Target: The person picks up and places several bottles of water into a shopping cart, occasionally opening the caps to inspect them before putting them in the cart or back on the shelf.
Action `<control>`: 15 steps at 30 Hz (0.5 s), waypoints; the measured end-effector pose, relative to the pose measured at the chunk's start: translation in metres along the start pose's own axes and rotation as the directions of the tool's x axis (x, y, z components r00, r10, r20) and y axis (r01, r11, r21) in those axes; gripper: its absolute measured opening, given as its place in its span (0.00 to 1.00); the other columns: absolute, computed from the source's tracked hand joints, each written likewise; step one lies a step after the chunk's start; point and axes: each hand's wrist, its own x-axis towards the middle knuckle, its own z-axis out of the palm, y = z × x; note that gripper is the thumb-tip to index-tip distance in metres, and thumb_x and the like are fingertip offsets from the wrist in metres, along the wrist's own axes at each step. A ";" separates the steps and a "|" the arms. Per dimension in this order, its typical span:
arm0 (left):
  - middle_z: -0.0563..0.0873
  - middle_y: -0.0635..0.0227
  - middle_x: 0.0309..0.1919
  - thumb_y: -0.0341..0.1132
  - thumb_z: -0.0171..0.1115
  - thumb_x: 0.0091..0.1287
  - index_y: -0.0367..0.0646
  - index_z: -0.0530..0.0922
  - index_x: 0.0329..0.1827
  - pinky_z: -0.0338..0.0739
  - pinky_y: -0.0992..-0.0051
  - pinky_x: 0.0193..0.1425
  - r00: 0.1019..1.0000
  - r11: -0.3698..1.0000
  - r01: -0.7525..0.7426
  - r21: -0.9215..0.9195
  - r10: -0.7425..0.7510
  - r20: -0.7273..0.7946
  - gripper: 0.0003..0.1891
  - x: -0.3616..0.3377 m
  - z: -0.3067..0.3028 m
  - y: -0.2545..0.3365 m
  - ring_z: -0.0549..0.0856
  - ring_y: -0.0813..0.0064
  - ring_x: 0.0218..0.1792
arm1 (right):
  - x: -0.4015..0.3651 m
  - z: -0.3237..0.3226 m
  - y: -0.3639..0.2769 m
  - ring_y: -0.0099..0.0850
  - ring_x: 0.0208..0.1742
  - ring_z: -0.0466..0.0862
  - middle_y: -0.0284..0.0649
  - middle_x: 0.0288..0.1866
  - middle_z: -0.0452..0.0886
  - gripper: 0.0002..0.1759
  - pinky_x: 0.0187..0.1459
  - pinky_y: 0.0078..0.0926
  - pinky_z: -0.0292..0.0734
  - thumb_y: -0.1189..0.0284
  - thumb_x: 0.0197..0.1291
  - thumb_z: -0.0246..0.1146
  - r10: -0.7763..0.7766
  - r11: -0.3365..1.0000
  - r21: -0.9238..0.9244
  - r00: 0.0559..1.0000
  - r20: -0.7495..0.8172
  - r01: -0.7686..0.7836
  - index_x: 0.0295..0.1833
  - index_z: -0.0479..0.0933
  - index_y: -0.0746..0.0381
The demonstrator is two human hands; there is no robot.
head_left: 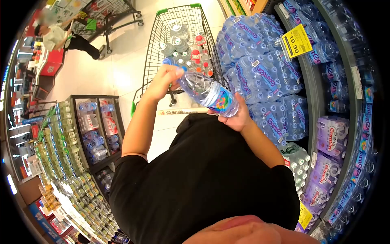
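Observation:
Between my two hands a large clear bottle (pixel 209 92) with a blue and multicoloured label is held at a slant. My left hand (pixel 165 80) is closed around its neck end, beside a blue cap or handle. My right hand (pixel 239 114) supports the base from below, its fingers wrapped round the lower part. Just beyond the bottle stands a wire shopping cart (pixel 152 51) with green corners. Several clear bottles (pixel 178 40) lie or stand in it, some with red caps, others with white or blue ones.
Shrink-wrapped blue water packs (pixel 260 75) are stacked at the right, beside shelves with a yellow price sign (pixel 297 42). A dark drinks rack (pixel 75 97) stands at the left. At the upper left, a person (pixel 61 38) is near another cart (pixel 103 20).

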 end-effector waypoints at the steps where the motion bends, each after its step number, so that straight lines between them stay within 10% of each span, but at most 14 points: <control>1: 0.68 0.76 0.13 0.48 0.59 0.70 0.44 0.69 0.16 0.57 0.77 0.22 0.998 1.000 -0.012 -0.007 0.012 -0.064 0.24 0.001 0.012 0.008 0.66 0.83 0.17 | -0.007 0.006 0.004 0.57 0.63 0.78 0.52 0.69 0.73 0.43 0.48 0.43 0.84 0.43 0.64 0.60 -0.005 1.000 0.014 1.000 -0.026 0.005 0.75 0.62 0.60; 5: 0.83 0.61 0.39 0.65 0.50 0.72 0.37 0.78 0.46 0.78 0.71 0.49 0.953 0.939 -0.264 -0.222 0.219 -0.208 0.33 0.008 0.062 -0.004 0.83 0.72 0.44 | -0.031 0.035 0.018 0.54 0.65 0.77 0.51 0.69 0.73 0.44 0.48 0.38 0.84 0.44 0.62 0.64 -0.028 0.999 0.042 0.998 -0.060 0.030 0.75 0.62 0.60; 7: 0.79 0.52 0.59 0.76 0.41 0.67 0.37 0.71 0.64 0.74 0.59 0.66 0.918 0.868 -0.296 -0.399 0.373 0.131 0.47 0.025 0.070 -0.024 0.80 0.62 0.61 | -0.038 0.047 0.024 0.52 0.65 0.77 0.51 0.69 0.73 0.45 0.50 0.37 0.84 0.44 0.61 0.65 -0.047 0.999 0.020 0.996 -0.071 0.049 0.75 0.61 0.59; 9: 0.77 0.47 0.64 0.81 0.35 0.63 0.37 0.72 0.65 0.75 0.54 0.65 0.959 0.740 -0.059 -0.670 0.228 0.167 0.52 0.021 0.101 -0.020 0.80 0.55 0.62 | -0.041 0.056 0.033 0.48 0.64 0.79 0.54 0.68 0.73 0.48 0.53 0.37 0.83 0.42 0.59 0.66 -0.037 0.998 -0.051 0.997 -0.072 0.033 0.74 0.61 0.63; 13: 0.86 0.47 0.43 0.77 0.40 0.66 0.37 0.77 0.53 0.81 0.52 0.56 0.963 0.415 0.177 -0.892 0.113 0.244 0.45 0.018 0.111 -0.014 0.86 0.51 0.47 | -0.037 0.058 0.045 0.44 0.62 0.81 0.57 0.65 0.76 0.51 0.56 0.37 0.82 0.41 0.58 0.66 0.030 0.989 -0.145 1.000 0.002 -0.029 0.73 0.61 0.68; 15: 0.86 0.50 0.38 0.74 0.43 0.68 0.37 0.78 0.50 0.83 0.56 0.51 0.984 0.604 0.152 -0.782 -0.015 0.179 0.42 0.015 0.108 -0.004 0.88 0.54 0.41 | -0.032 0.056 0.049 0.43 0.61 0.81 0.56 0.64 0.76 0.51 0.57 0.37 0.81 0.40 0.58 0.66 0.067 0.975 -0.213 0.998 0.013 -0.062 0.73 0.61 0.68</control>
